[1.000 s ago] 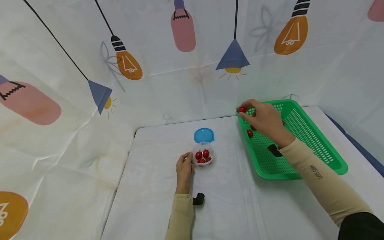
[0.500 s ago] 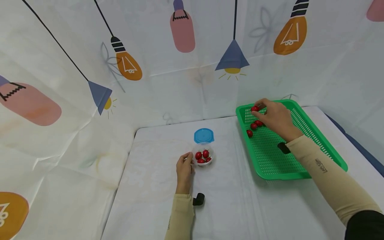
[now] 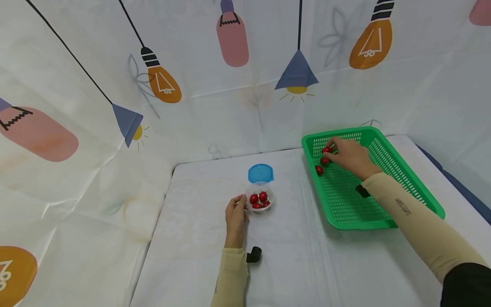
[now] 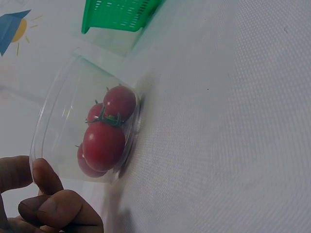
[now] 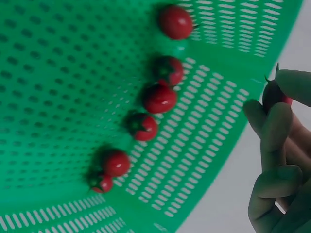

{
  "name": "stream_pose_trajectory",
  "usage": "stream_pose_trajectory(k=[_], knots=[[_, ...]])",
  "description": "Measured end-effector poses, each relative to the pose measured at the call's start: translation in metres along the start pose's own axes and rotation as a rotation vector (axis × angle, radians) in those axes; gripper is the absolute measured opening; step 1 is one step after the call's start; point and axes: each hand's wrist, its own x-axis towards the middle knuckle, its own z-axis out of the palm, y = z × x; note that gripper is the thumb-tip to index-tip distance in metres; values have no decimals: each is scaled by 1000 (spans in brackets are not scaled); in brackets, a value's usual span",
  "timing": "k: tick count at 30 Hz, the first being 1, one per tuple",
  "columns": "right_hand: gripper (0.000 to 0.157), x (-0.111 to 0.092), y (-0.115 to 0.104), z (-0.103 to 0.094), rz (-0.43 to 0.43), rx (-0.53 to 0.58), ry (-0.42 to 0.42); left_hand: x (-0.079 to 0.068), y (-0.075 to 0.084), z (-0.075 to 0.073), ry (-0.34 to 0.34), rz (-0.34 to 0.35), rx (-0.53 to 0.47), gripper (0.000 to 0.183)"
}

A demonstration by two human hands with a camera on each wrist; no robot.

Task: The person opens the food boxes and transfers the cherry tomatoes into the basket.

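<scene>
My left hand [image 3: 235,217] pinches the rim of a clear plastic cup [image 4: 68,114] that stands on the white table. Several red cherry tomatoes [image 4: 103,145] with green stems lie inside the cup. At the back left of the green basket [image 3: 330,204], my right hand [image 3: 350,158] reaches inside the rim. A cherry tomato [image 5: 276,95] is between its thumb and fingertips. Other cherry tomatoes [image 5: 159,98] lie in a loose row along the basket's side, some partly covered by the hand in the head view.
A blue lid [image 3: 261,173] lies just behind the cup. White cloth [image 3: 207,238] covers the table, and a sheet printed with lamps and bulbs [image 3: 261,115] hangs behind and at the left.
My right hand has moved right from the basket's back left corner with a cherry tomato, then lowered toward the tomatoes inside. The left hand and cup have stayed put.
</scene>
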Motion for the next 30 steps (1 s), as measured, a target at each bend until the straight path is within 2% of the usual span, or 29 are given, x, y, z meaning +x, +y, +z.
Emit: stream_pose_trajectory(k=[10, 30], knots=[[35, 7, 16, 15, 29, -24, -102, 0, 0, -1, -6, 6, -11, 40], [37, 10, 28, 30, 14, -40, -150, 1, 2, 1, -1, -16, -4, 38]])
